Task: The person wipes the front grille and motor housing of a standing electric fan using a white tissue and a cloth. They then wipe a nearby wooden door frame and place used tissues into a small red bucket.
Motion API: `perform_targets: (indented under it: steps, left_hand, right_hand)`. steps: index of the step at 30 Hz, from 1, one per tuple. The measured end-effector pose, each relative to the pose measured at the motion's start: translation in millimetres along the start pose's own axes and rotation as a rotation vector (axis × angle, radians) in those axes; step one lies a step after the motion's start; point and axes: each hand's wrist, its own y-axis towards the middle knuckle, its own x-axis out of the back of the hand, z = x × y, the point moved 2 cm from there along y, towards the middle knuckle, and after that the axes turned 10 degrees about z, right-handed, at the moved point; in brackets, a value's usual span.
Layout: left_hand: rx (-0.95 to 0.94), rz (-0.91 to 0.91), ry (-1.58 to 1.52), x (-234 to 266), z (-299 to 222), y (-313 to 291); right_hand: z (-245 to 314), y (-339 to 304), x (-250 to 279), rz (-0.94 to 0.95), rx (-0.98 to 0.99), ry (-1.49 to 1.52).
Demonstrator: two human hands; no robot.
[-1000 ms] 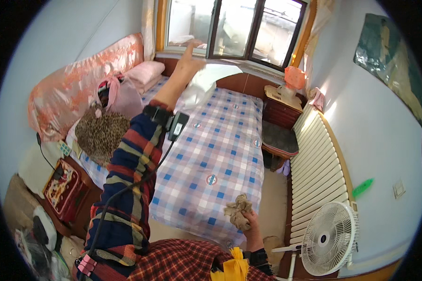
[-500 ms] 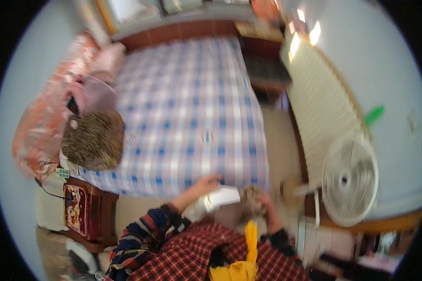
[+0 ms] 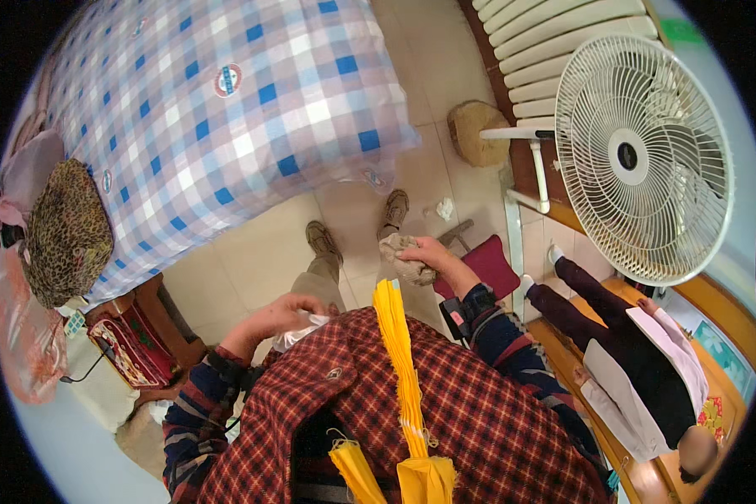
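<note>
Gripping a crumpled grey-beige fabric cloth, the right hand has its fingers closed around one side, leaving the rest bulging out past the fingertips. The cloth is in front of the body, above the tiled floor and just beside the yellow pleated fabric strip that hangs over the red-and-black plaid garment.

To manage this hold well, the person would do best to keep the cloth gathered in a compact wad, with loose folds tucked under the fingers and clear of the strip. The left hand is curled against a thin white piece of material at the garment's edge; whether it grasps or merely touches the piece cannot be told. Easing that piece along without crushing it seems wise, the wrist kept relaxed.

The cloth looks soft, creased and unevenly coloured, with rounded folds and no neat edge showing. The white piece is smooth and bright, but mostly covered, so its full shape is hidden.

Farther out are the bed with a blue-and-white checked cover and a round white-grilled fan.
</note>
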Motion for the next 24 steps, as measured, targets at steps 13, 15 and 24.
perform_targets:
  steps: [13,15,24]
  left_hand:
    - [-0.181,-0.514,-0.189,50.0,28.1,51.0]
    - [-0.226,-0.593,0.071,54.3,23.8,54.6]
    - [-0.199,-0.341,0.442,14.1,56.6,143.2]
  right_hand:
    - [-73.4,-26.4,79.8,0.030,-0.266,-0.432]
    - [-83.0,-32.7,80.2,-0.068,-0.240,-0.391]
    - [-90.6,18.2,20.5,0.053,0.047,-0.312]
